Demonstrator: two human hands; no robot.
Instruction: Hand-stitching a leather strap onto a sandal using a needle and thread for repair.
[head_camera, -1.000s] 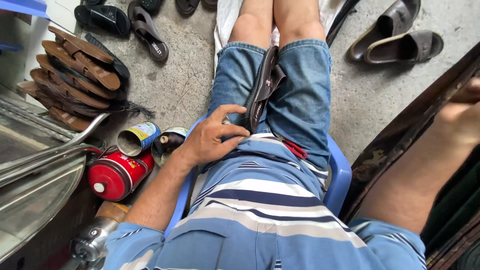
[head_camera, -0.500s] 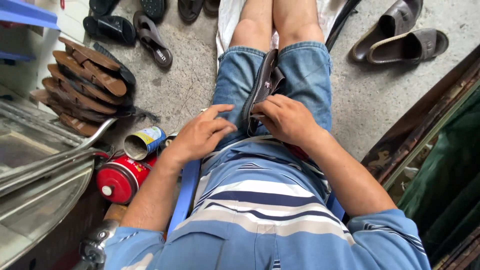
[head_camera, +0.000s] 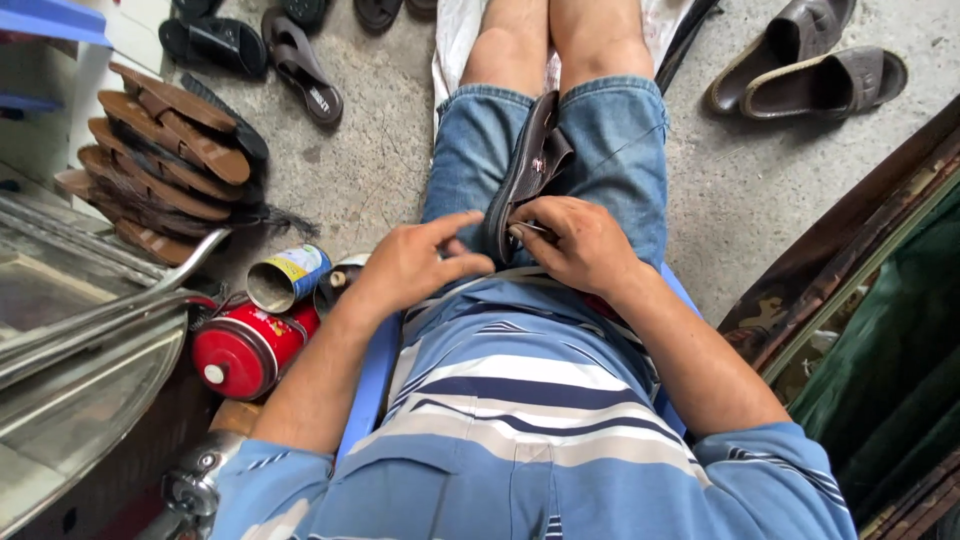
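Sandal lay on my lap, between the thighs. Left hand gripped its near end, fingers closed on it. Right hand pinched a thin tool against the sandal's edge. Work on it looked mid-way; finished soles lay stacked on the floor.

Concrete floor: stack of brown shoe soles at left; black sandals beyond it; grey sandals at right. Red canister lying beside an open tin can. Blue plastic chair.
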